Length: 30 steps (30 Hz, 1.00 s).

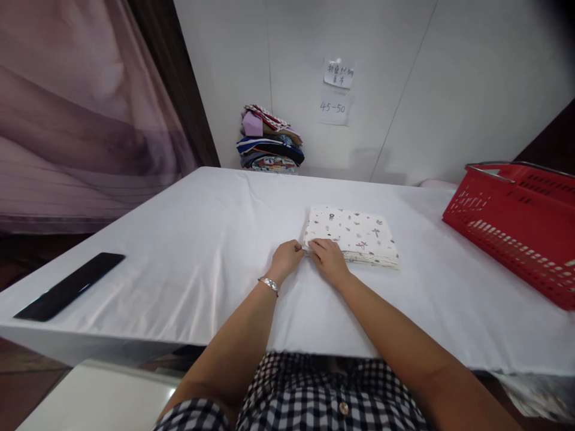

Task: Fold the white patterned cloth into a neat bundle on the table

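Note:
A white cloth [354, 230] printed with small plants and figures lies folded into a thick rectangle of several layers, right of the table's middle. At its near left corner, my left hand [287, 257] is closed in a pinch on the edge of the layers. My right hand [329, 258] is beside it, fingers curled over the same corner and gripping the cloth from the near side. The fingertips of both hands are partly hidden. A silver bracelet [269, 285] circles my left wrist.
A white satin cloth covers the table [179, 239]. On the right stands a red plastic basket [516, 227] with metal handles. A black flat panel [72, 286] lies at the left. Folded fabrics [271, 140] are stacked beyond the far edge, below paper notes [338, 75] on the wall.

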Available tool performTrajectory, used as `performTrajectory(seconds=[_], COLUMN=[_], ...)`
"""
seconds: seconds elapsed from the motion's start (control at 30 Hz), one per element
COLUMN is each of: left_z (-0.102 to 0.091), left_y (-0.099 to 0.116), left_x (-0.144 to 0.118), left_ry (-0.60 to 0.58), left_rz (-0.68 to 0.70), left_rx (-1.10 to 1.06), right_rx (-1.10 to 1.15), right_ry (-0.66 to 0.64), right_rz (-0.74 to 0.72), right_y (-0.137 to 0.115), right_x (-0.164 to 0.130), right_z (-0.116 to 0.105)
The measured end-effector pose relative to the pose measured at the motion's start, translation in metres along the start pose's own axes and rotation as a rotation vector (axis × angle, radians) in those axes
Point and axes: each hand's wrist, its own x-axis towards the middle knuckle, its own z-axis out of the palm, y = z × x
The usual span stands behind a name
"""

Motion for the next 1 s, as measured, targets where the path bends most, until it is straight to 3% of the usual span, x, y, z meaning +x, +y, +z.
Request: performTrajectory(seconds=[0.3, 1.0], left_z=[-0.0012, 0.0013], left_y=[0.0012, -0.0016], left_x=[0.0002, 0.0036], left_ry=[-0.02, -0.036], left_rz=[-0.03, -0.059], left_rx=[0.015, -0.238], right_rx=[0.016, 0.098], right_ry=[0.012, 0.061], right_rz=[0.011, 0.08], right_y=[-0.001, -0.0022], right_x=[0.0006, 0.0], right_z=[0.0, 0.0014])
